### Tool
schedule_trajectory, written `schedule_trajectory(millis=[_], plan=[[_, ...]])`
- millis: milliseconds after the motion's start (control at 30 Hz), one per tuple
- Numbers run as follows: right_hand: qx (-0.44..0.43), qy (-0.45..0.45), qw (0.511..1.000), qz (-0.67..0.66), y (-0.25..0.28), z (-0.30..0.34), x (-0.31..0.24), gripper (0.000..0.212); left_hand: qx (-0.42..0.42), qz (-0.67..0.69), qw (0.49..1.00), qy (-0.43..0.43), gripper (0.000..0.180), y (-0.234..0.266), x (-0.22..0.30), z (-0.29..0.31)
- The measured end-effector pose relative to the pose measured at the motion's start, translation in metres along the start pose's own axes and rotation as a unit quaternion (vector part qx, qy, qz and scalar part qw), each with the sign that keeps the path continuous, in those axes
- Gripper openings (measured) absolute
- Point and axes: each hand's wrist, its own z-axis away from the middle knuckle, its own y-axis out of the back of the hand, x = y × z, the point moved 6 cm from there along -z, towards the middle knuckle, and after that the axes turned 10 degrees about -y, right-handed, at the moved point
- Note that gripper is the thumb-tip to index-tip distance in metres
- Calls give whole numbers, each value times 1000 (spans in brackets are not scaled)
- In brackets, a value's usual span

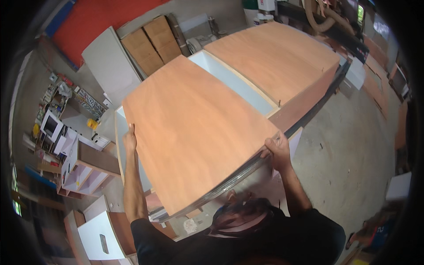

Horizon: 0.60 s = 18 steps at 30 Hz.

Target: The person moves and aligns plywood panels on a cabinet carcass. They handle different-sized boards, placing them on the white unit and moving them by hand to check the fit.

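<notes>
A large plywood panel [198, 123] with an orange-brown face lies across a long wooden cabinet frame [238, 81] whose inner side is pale blue-white. My left hand [130, 140] grips the panel's left edge, thumb along the top. At the near right corner, my right hand [278, 150] is closed round the panel, with the thumb above and fingers partly hidden beneath. A second plywood panel [274, 57] covers the far end of the frame, and a gap between the two panels shows the pale interior. Two thin nails [279, 104] stand up near that panel's right edge.
Brown cardboard boxes [151, 44] and a white board [110, 62] lean against the back wall. Open cabinet carcasses [90, 170] stand on the left, with a white-fronted cabinet [100, 238] nearer. A dark machine with a hose [324, 22] is at the far right.
</notes>
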Motion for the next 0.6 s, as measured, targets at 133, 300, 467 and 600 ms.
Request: schedule_trajectory(millis=[133,300,467,600], plan=[[97,-1,995,34,2,-19,-1,43,-13,7,999,43,61,-43,-4,-45],[153,-35,986,63,14,-27,-7,30,-45,52,994,80,61,-86,-9,-61],[157,-55,983,78,22,-34,-21,19,-47,98,991,83,67,-116,-14,-49],[32,6,999,23,-3,-42,-32,16,-28,97,994,36,71,-124,-5,-47]])
